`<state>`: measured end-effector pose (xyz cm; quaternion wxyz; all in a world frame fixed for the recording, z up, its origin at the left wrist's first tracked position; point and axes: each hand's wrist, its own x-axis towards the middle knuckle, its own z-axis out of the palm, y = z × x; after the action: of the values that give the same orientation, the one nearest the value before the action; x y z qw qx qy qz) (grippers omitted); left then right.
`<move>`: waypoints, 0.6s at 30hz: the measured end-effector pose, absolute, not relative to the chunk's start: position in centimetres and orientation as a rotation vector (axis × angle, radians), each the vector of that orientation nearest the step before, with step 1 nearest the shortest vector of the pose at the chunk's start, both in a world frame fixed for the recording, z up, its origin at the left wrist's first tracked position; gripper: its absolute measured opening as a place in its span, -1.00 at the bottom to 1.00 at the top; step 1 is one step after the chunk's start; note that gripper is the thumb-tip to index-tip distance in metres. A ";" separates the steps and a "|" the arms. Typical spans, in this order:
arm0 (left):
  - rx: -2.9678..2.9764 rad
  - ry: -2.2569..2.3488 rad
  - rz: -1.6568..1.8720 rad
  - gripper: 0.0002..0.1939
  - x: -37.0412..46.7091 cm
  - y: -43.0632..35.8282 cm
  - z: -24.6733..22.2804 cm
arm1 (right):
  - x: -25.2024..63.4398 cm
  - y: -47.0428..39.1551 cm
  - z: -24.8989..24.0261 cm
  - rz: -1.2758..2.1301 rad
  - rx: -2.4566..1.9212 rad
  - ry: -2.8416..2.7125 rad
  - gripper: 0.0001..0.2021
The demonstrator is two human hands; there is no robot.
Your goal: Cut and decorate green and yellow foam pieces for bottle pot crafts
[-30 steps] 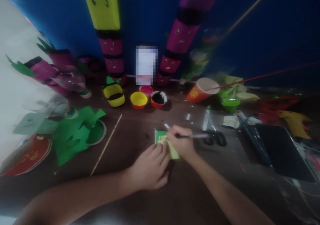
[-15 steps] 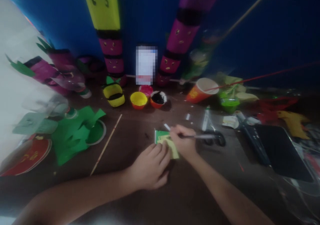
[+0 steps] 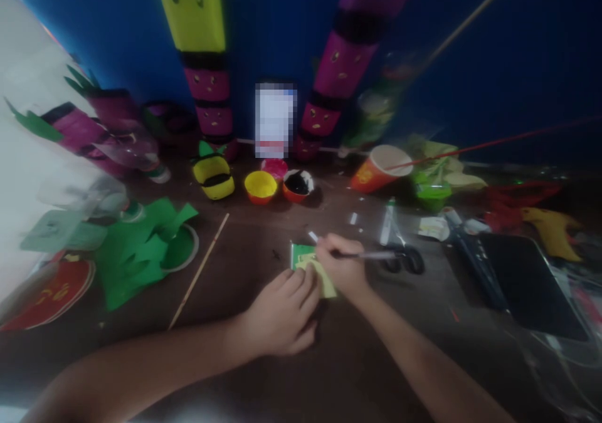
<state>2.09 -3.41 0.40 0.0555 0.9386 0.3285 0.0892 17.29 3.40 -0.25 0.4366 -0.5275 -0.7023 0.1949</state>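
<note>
My right hand (image 3: 342,257) is closed around a slim pen (image 3: 374,255), whose far end points right. The pen's tip is hidden behind the fingers, over a small piece of yellow paper (image 3: 328,286). My left hand (image 3: 285,310) presses on the same paper with its fingers curled and together. A green sheet (image 3: 300,254) lies under the yellow paper, its far left corner showing. Just beyond my right fingers is a small white strip (image 3: 313,237). Black-handled scissors (image 3: 408,260) lie right of the pen.
A yellow paint cup (image 3: 260,187), a black paint cup (image 3: 298,185) and a pixelated screen (image 3: 273,121) stand ahead. Green paper (image 3: 132,254) and a thin stick (image 3: 200,269) lie left. On the right are a paper cup (image 3: 380,166), a dark tablet (image 3: 531,282) and a yellow glue gun (image 3: 555,229).
My right hand has shifted very slightly left with the pen. My left hand stays on the yellow paper, and the other things lie as before.
</note>
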 end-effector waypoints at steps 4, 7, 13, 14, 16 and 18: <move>2.849 1.005 0.270 -0.45 2.1 -3.4 0.4 | 17.2 3.3 -0.2 0.467 -1.319 -1.737 -0.65; 2.846 1.006 0.272 -0.45 2.2 -3.4 0.5 | 17.1 3.3 -0.2 0.467 -1.337 -1.723 -0.64; 2.852 1.004 0.267 -0.46 2.1 -3.4 0.6 | 17.0 3.3 0.1 0.497 -1.340 -1.703 -0.65; 2.850 1.002 0.265 -0.46 2.1 -3.4 0.6 | 17.0 3.3 0.1 0.500 -1.343 -1.701 -0.65; 2.849 0.998 0.257 -0.46 2.1 -3.4 0.6 | 17.0 3.3 0.1 0.497 -1.343 -1.702 -0.65; 2.850 0.997 0.253 -0.46 2.1 -3.4 0.6 | 17.1 3.3 0.1 0.491 -1.333 -1.707 -0.65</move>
<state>2.13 -3.37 0.57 0.0556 0.9391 0.3286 0.0835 17.06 3.28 0.06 0.4442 -0.5379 -0.6885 0.1983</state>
